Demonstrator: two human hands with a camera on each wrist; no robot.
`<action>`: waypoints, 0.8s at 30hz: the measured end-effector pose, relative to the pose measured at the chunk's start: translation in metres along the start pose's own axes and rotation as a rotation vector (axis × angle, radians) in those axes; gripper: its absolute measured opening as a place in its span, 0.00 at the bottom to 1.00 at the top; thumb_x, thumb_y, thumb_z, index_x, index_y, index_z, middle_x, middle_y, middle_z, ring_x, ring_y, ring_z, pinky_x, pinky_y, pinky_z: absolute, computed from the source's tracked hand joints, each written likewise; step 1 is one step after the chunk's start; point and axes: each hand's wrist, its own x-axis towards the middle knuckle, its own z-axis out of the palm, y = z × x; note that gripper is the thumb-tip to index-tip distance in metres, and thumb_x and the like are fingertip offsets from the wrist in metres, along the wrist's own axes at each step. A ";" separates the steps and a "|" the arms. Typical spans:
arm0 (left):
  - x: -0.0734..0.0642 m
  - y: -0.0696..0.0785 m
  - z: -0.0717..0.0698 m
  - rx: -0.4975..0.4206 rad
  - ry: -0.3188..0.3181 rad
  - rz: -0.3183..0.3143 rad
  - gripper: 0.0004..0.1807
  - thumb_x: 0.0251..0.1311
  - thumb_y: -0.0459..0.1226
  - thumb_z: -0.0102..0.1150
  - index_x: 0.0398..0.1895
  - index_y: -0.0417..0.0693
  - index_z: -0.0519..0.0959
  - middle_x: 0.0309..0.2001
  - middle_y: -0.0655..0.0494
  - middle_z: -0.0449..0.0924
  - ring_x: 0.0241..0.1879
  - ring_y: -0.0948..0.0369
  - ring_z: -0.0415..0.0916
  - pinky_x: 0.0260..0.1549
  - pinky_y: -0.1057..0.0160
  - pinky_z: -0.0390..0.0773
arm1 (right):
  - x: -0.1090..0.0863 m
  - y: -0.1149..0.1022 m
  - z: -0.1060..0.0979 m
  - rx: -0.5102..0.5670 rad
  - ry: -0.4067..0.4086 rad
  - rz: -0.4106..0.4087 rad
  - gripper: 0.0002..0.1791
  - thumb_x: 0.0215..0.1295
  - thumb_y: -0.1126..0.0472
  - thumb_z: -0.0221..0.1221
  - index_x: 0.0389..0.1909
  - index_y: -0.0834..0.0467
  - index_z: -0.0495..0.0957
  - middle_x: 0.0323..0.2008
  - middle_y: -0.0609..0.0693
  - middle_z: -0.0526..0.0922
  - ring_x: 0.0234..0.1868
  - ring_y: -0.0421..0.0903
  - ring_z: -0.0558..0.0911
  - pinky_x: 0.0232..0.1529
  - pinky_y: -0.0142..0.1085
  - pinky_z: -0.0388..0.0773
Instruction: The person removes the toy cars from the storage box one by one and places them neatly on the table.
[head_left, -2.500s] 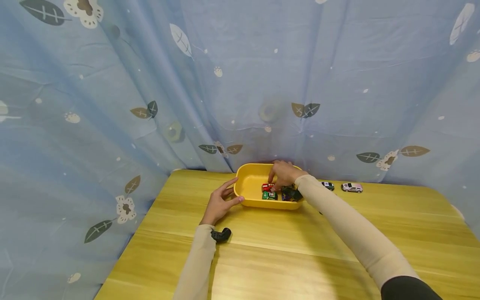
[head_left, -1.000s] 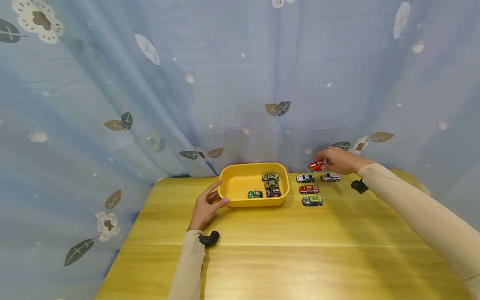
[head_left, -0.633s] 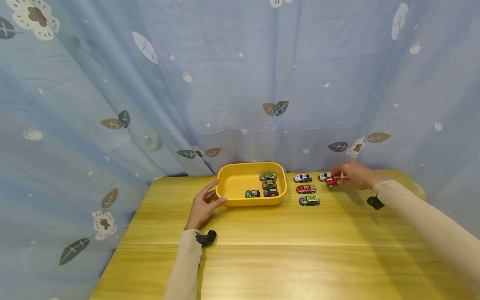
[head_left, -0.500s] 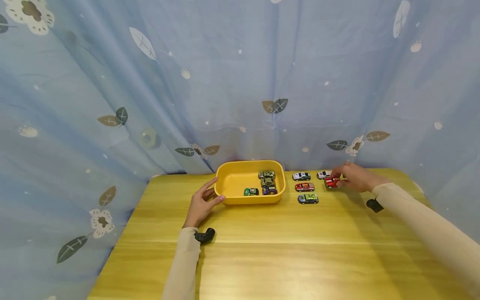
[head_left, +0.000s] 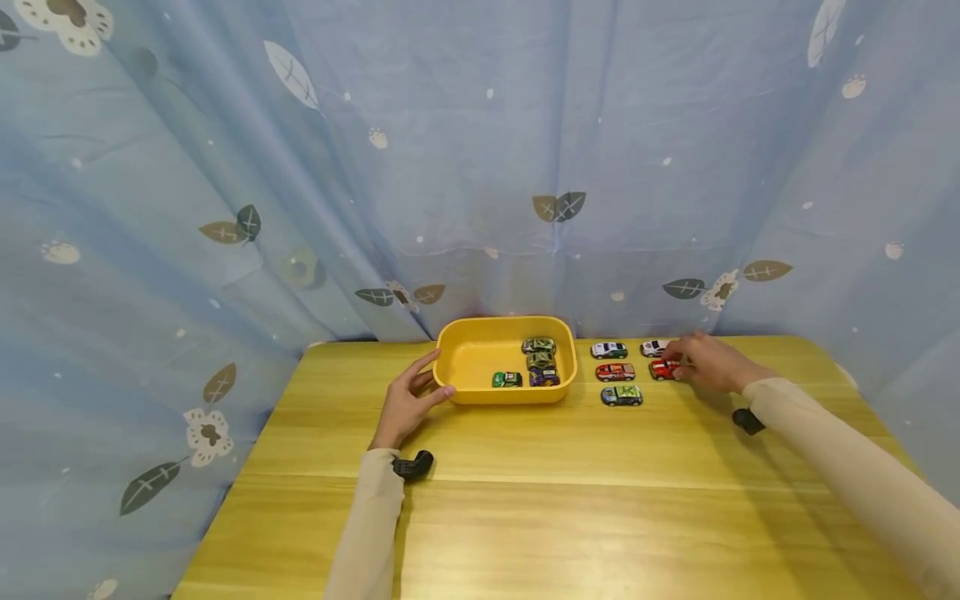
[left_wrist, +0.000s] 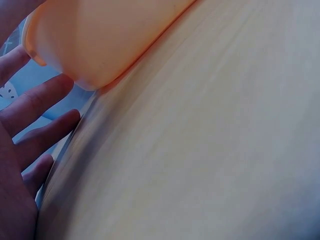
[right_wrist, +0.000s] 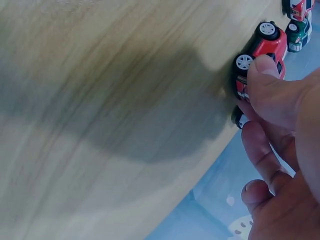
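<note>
My right hand (head_left: pixel 708 362) pinches a red toy car (head_left: pixel 663 369) between thumb and fingers, low at the tabletop. In the right wrist view the thumb lies over the red car's side (right_wrist: pixel 270 46), its wheels at the wood. Just behind it is a white toy car (head_left: pixel 654 348), partly covered by the fingers. My left hand (head_left: pixel 405 404) rests against the left end of a yellow bin (head_left: pixel 506 397), thumb at the front corner and the other fingers spread along the end wall. Inside the bin are a green toy car (head_left: pixel 507 379), a purple one (head_left: pixel 544 377) and two camouflage-patterned ones (head_left: pixel 539 345).
Left of the red car, a column holds a white-and-green toy car (head_left: pixel 609 350), an orange-red one (head_left: pixel 615 372) and a blue-and-lime one (head_left: pixel 622 395). A blue patterned curtain (head_left: pixel 480 167) hangs along the back edge of the wooden table (head_left: pixel 525 517).
My right hand took the red car out of the bin, carried it right and lowered it in front of the white car. The left hand stays at the bin's left end.
</note>
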 end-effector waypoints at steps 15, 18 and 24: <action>-0.003 0.000 -0.001 -0.029 -0.011 0.009 0.39 0.63 0.37 0.76 0.78 0.55 0.73 0.77 0.47 0.71 0.71 0.44 0.77 0.67 0.41 0.78 | -0.003 -0.008 0.007 -0.107 -0.019 0.056 0.26 0.54 0.66 0.78 0.56 0.61 0.86 0.50 0.63 0.88 0.49 0.63 0.84 0.52 0.62 0.84; -0.003 0.000 -0.001 -0.035 -0.008 0.008 0.40 0.63 0.37 0.76 0.78 0.54 0.72 0.77 0.45 0.71 0.71 0.44 0.76 0.67 0.41 0.77 | -0.005 -0.007 0.005 -0.106 -0.005 0.060 0.30 0.52 0.65 0.79 0.58 0.60 0.84 0.49 0.61 0.88 0.49 0.63 0.84 0.51 0.62 0.84; -0.002 0.001 -0.002 -0.036 -0.003 0.013 0.39 0.64 0.38 0.76 0.78 0.53 0.72 0.77 0.45 0.72 0.71 0.44 0.76 0.67 0.41 0.77 | -0.006 -0.013 -0.009 -0.123 0.085 0.029 0.38 0.49 0.58 0.83 0.62 0.62 0.81 0.54 0.65 0.86 0.55 0.70 0.83 0.56 0.70 0.80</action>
